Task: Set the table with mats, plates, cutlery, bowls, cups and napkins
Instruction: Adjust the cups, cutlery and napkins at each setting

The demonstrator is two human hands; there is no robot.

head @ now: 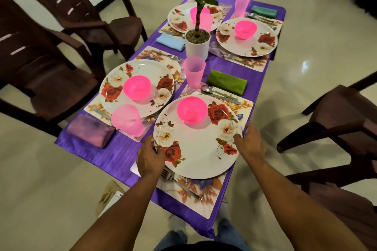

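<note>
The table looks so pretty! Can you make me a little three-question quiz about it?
1. How many flowered plates are on the purple table?
2. True or false: the nearest plate has a pink bowl on it.
3. Which napkin lies beside the spoon: A blue, B green, C purple?

Key
1. Four.
2. True; the left hand and right hand both touch that plate's rim.
3. B, the green napkin.
</note>
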